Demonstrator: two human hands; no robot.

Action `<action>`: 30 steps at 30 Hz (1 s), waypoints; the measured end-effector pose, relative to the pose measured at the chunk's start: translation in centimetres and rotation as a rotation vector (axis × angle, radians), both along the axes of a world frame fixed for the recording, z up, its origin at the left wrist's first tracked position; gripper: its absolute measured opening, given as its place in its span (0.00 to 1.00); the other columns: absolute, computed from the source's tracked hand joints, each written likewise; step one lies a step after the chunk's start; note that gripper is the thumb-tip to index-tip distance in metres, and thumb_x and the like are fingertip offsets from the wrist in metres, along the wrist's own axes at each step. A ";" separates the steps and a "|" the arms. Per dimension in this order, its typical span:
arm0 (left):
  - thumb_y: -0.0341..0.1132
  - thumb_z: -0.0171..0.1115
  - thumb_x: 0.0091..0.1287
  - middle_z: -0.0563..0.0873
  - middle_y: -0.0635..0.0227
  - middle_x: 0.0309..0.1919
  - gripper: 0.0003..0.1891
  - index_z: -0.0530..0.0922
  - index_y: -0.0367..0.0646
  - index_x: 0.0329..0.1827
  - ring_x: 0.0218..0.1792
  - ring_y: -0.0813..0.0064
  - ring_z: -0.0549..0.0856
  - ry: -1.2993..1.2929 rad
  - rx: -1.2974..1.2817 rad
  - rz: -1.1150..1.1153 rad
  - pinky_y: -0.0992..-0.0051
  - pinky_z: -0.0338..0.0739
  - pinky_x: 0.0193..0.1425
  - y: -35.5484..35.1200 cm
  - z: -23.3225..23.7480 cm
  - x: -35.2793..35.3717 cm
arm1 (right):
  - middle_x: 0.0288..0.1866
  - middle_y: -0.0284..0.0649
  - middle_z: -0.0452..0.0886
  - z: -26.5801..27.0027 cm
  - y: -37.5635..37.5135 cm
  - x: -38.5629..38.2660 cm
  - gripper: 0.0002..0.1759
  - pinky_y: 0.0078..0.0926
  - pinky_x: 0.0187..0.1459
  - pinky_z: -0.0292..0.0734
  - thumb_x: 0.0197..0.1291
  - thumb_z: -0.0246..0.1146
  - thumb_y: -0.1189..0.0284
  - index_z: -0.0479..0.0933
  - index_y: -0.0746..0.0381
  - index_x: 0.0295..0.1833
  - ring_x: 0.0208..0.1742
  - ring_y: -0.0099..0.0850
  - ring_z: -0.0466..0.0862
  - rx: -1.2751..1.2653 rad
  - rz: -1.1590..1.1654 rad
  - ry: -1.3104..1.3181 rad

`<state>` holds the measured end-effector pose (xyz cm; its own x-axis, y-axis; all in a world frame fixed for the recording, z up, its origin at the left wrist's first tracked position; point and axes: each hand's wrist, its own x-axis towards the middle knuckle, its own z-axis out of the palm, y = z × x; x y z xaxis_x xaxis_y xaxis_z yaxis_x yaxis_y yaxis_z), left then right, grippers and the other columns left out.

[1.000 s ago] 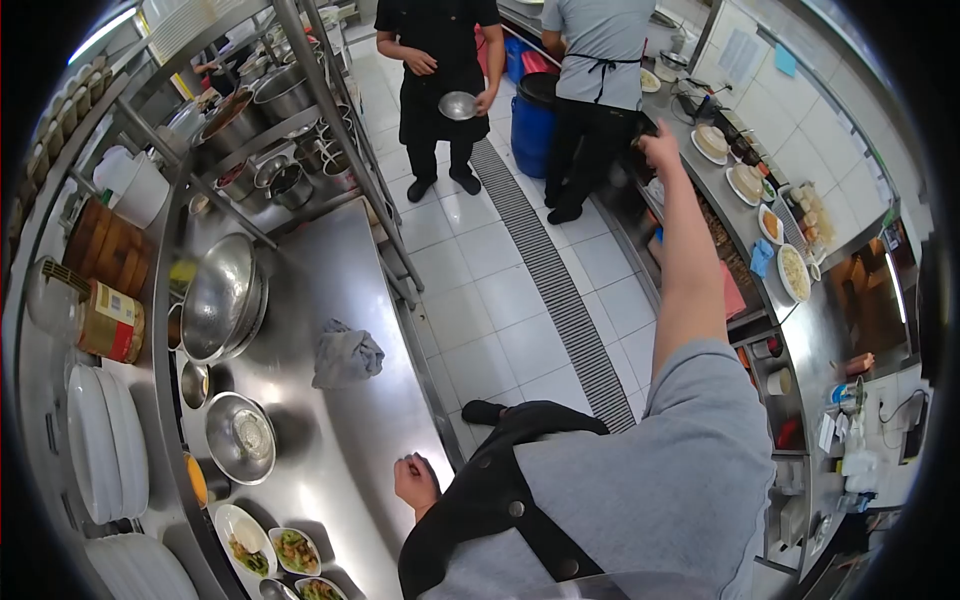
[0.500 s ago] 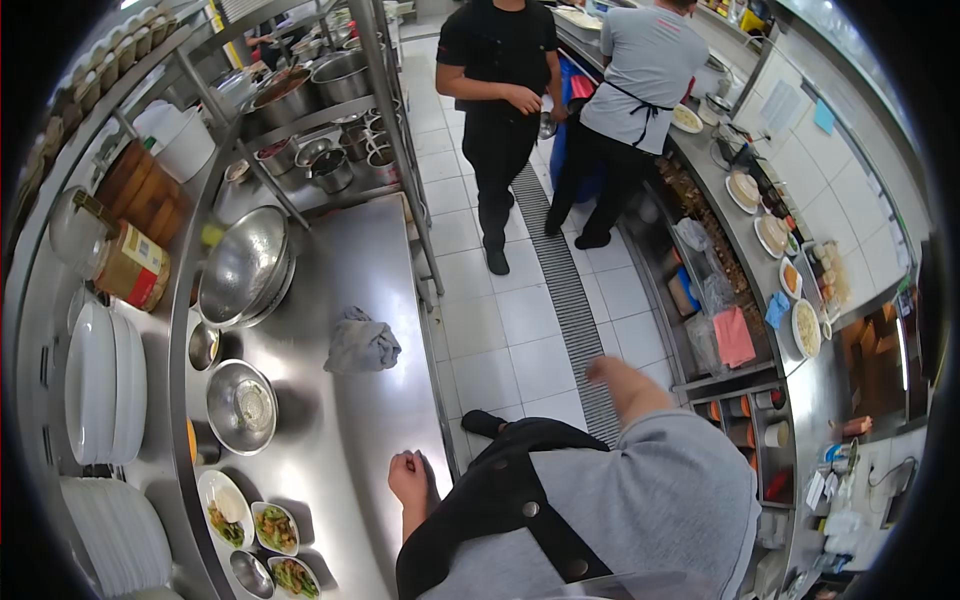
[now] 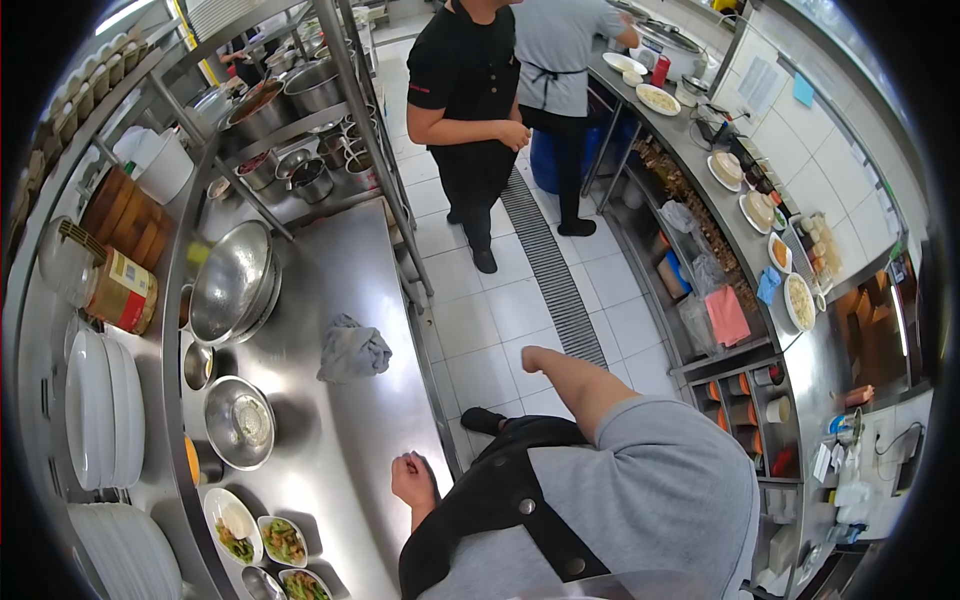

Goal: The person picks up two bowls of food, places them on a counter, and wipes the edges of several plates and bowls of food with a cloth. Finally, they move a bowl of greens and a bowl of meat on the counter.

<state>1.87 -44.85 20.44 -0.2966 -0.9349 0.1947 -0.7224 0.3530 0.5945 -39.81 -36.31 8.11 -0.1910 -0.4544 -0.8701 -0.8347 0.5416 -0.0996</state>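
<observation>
Our left hand is resting, loosely curled into a narrow shape, on the steel desk near its aisle-side edge, and we are seeing nothing in it. Our right hand is hanging over the tiled floor, forearm angled across in front of us; its fingers are not showing clearly, so we cannot tell how wide they are or whether they are holding anything.

We are judging this a pause beside the desk, with no grasp being made. The grey cloth is lying crumpled on the desk, beyond the left hand and apart from it. Reaching it would be calling for the left fingers to uncurl first. A metal bowl and three food dishes are sitting toward the shelf side, so a sideways sweep there would be risking a knock.

For moving, we are having bare steel between the left hand and the cloth. The desk edge is bounding it on the aisle side, and the rack post is standing past the far end. The right arm is having open floor around it, while a co-worker in black is standing farther up the aisle.
</observation>
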 end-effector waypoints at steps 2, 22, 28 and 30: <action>0.35 0.63 0.64 0.74 0.65 0.22 0.12 0.72 0.43 0.24 0.22 0.62 0.75 0.012 -0.001 -0.003 0.64 0.70 0.27 0.0 -0.4 0.1 | 0.46 0.53 0.85 -1.4 -1.6 1.1 0.11 0.43 0.49 0.80 0.48 0.59 0.78 0.85 0.65 0.35 0.47 0.48 0.84 -0.152 0.175 -0.051; 0.36 0.63 0.65 0.74 0.65 0.22 0.14 0.71 0.43 0.23 0.22 0.61 0.76 0.015 -0.028 0.007 0.63 0.70 0.27 0.1 -0.3 0.1 | 0.51 0.53 0.84 -4.4 5.0 3.6 0.12 0.42 0.53 0.79 0.50 0.62 0.80 0.85 0.63 0.41 0.53 0.47 0.83 -0.081 -0.038 0.061; 0.36 0.63 0.65 0.74 0.65 0.22 0.14 0.71 0.43 0.23 0.22 0.61 0.76 0.015 -0.027 0.012 0.63 0.70 0.26 0.2 0.2 -0.1 | 0.48 0.52 0.84 -8.1 5.8 4.0 0.11 0.43 0.53 0.78 0.52 0.61 0.76 0.85 0.63 0.40 0.51 0.45 0.84 0.084 0.204 -0.022; 0.36 0.63 0.64 0.75 0.65 0.22 0.14 0.71 0.43 0.23 0.22 0.60 0.75 0.002 -0.016 0.013 0.63 0.70 0.26 0.0 -0.1 0.1 | 0.49 0.52 0.84 -10.0 5.5 5.2 0.11 0.43 0.54 0.77 0.53 0.62 0.74 0.85 0.64 0.40 0.50 0.45 0.84 0.194 0.362 -0.101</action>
<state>1.95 -44.81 20.35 -0.2842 -0.9354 0.2103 -0.7255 0.3532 0.5907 -34.58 -30.84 -1.93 0.0412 -0.3022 -0.9524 -0.9660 0.2316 -0.1153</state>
